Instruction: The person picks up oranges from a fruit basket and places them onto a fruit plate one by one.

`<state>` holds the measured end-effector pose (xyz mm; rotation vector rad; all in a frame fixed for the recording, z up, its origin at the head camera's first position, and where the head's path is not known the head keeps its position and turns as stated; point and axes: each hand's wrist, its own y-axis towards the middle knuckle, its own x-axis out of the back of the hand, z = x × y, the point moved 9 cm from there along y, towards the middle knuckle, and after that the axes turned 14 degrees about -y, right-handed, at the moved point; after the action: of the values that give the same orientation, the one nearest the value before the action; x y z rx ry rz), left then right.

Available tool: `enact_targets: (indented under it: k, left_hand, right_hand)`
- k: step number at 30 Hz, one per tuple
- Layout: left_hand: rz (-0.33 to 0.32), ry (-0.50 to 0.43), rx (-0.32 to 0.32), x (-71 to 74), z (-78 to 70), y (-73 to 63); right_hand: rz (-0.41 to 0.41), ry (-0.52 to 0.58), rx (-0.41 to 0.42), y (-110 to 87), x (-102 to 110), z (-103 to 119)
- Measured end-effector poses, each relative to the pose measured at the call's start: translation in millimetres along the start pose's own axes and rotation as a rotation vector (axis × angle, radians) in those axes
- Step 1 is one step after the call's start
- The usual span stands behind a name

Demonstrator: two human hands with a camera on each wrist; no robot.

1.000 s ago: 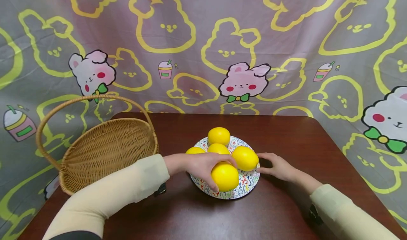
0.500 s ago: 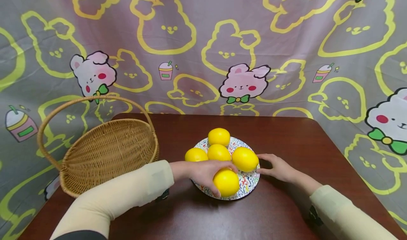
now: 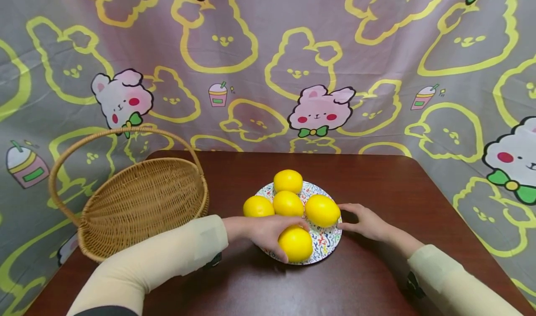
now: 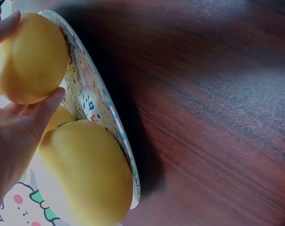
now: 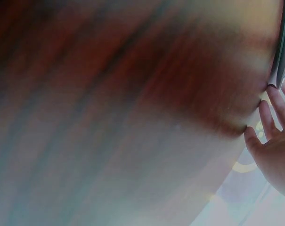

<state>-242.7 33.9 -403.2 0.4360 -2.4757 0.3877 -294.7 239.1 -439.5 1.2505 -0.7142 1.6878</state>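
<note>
My left hand [image 3: 268,232] grips a yellow lemon [image 3: 295,245] at the near side of the patterned round plate [image 3: 324,239]. In the left wrist view, thumb and fingers curl round this lemon [image 4: 36,59] by the plate's rim [image 4: 115,113]; whether its underside touches the plate is hidden. Several other lemons lie on the plate: one at the back [image 3: 288,181], one in the middle [image 3: 288,203], and one on each side. At the plate's right edge rests my right hand [image 3: 366,220], fingertips touching the rim beside the right lemon [image 3: 322,211]. Its fingers [image 5: 268,122] look relaxed and hold nothing.
A wicker basket [image 3: 142,204] with a tall arched handle [image 3: 125,129] stands on the left of the dark wooden table [image 3: 368,178], its inside facing me. Behind and around the table hangs a curtain [image 3: 247,36] printed with cartoon rabbits.
My left hand has come down and toward me with the lemon, to the near part of the plate. More of the left lemon shows now. The right hand has stayed in place.
</note>
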Motion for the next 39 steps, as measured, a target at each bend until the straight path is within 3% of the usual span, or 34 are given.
enact_targets:
  k: [14,32,39]
  left_hand:
    - [-0.020,0.032,0.015,3.5,-0.5,-4.9]
    - [-0.022,-0.101,0.022,16.2,-8.3,-17.4]
    - [-0.065,-0.140,0.038,28.1,-14.1,-30.4]
  right_hand:
    - [0.008,0.004,-0.004,0.5,-1.4,0.1]
    - [0.001,0.005,0.006,0.1,-1.0,1.7]
    - [0.011,0.012,0.012,-0.2,1.4,2.2]
